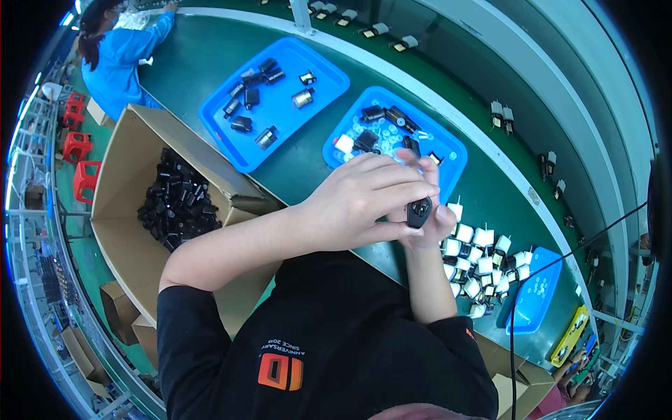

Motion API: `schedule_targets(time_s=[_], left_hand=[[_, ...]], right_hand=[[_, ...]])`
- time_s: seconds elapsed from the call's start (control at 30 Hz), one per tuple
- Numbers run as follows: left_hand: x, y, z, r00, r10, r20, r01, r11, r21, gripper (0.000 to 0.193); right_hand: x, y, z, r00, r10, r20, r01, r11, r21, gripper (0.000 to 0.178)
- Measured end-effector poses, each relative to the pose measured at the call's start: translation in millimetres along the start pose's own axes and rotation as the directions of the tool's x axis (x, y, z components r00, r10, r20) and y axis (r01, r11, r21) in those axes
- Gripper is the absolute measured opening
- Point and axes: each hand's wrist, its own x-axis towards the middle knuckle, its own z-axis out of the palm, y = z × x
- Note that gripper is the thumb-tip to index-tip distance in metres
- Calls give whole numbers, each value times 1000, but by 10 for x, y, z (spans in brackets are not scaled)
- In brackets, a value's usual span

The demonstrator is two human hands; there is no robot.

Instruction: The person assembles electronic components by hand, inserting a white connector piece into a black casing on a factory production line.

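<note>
A small black plastic housing, with a rounded end facing up, sits between my two hands above the table. My left hand comes in from the left, its fingers and thumb closed around the housing's near side. Behind it, my right hand has its fingers curled round the same part, partly hidden by the left. Just beyond my hands lies a blue tray holding black cylindrical parts, clear round washers and a white piece. To the right of my right hand, many white-and-black parts stand grouped on the green table.
Another blue tray with black and metallic cylinders lies farther left. An open cardboard box of black parts stands at my left. At right are a small blue tray, a yellow bin and a black cable. A co-worker works far left.
</note>
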Motion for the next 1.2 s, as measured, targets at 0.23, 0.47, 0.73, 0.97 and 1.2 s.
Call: schedule_targets(time_s=[0.23, 0.47, 0.73, 0.97, 1.2], left_hand=[[38, -104, -82, 991, 83, 102, -99, 983, 156, 65], [-129, -120, 76, 821, -502, 272, 563, 789, -246, 85], [-86, -233, 21, 868, -395, 300, 473, 841, -263, 88], [-11, -148, -535, 906, -420, 44, 417, 906, 66, 104], [-1538, -176, -1380, 691, -477, -544, 618, 780, 102, 48]], right_hand=[[-96, -293, 112, 992, 125, -29, -127, 933, -337, 74], [-170, -123, -42, 990, 142, -15, -143, 987, -77, 74], [-45, -229, -2, 986, 153, 61, -145, 983, -116, 68], [1623, -1295, -1453, 956, -262, -132, -166, -113, -980, 43], [1780, -1409, -2641, 973, -207, 101, -15, -494, -869, 40]])
